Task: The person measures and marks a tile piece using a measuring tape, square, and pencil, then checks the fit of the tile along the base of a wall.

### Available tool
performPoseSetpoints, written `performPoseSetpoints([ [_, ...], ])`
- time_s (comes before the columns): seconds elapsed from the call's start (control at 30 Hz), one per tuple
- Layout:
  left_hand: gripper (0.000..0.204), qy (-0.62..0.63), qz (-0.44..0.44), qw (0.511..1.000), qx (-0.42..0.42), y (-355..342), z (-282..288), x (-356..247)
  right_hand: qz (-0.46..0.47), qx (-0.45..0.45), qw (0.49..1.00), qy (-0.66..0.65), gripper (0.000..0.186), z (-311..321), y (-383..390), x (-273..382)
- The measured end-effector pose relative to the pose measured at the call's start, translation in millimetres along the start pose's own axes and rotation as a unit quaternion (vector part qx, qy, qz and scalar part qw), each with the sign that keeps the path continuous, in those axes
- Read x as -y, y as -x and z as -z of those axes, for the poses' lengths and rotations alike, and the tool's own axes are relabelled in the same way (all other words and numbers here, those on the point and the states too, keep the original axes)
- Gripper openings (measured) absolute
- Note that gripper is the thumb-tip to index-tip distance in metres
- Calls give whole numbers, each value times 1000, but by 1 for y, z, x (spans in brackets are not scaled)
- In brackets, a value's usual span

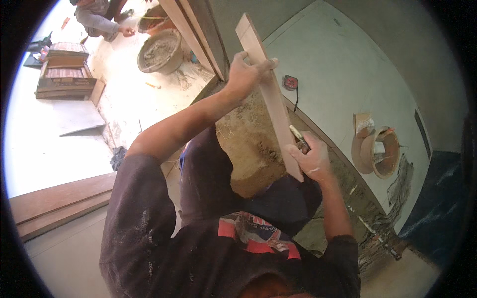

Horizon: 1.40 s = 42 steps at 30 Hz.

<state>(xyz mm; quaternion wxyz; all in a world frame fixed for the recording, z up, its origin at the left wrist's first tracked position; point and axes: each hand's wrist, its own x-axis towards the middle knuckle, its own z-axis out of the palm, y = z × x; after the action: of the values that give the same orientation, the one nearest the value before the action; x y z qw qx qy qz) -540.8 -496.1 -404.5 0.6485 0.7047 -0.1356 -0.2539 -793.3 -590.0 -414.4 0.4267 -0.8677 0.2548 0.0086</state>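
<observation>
A long, narrow, pale beige strip (pixel 273 101), flat like a cut tile, slants across in front of my body. Around its upper part my left hand (pixel 247 74) is closed, thumb and fingers on opposite edges. My right hand (pixel 312 158) is closed near the strip's lower end, with fingers against its edge. It also grips a slim pen-shaped tool (pixel 296 132) with a pale end and a darker part; its exact kind is hard to make out. Below the strip lies a patch of brown, sandy mortar (pixel 248 144) between my knees.
A red-and-black tape measure (pixel 290 83) lies on the pale tiled floor, right of the strip. Further right is a tan bucket (pixel 386 154). Beyond a wooden door frame (pixel 196 37) are a mortar tub (pixel 171 59), tile boxes (pixel 65 94) and another person (pixel 99 21) crouching.
</observation>
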Motion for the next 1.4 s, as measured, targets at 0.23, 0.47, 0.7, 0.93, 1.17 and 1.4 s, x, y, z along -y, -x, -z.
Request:
performPoseSetpoints([
  [0.23, 75, 70, 122, 990, 26, -77, -9, 198, 94, -90, 971, 202, 27, -78, -80, -109],
  [0.47, 69, 115, 188, 973, 69, -125, -34, 314, 56, -71, 947, 308, 28, -120, -132, -215],
  [0.7, 69, 93, 122, 988, -11, -156, -45, 370, 48, -87, 945, 313, 31, -133, -172, -241],
  [0.93, 87, -25, 169, 985, 7, -149, -39, 332, -69, -133, 928, 342, 41, -131, -179, -247],
  [1.17, 95, -92, 159, 982, -33, -159, -49, 339, -56, -150, 910, 381, 45, -132, -191, -251],
  [1.4, 94, -77, 153, 984, -46, -162, -55, 347, -67, -177, 906, 379, 39, -139, -189, -250],
])
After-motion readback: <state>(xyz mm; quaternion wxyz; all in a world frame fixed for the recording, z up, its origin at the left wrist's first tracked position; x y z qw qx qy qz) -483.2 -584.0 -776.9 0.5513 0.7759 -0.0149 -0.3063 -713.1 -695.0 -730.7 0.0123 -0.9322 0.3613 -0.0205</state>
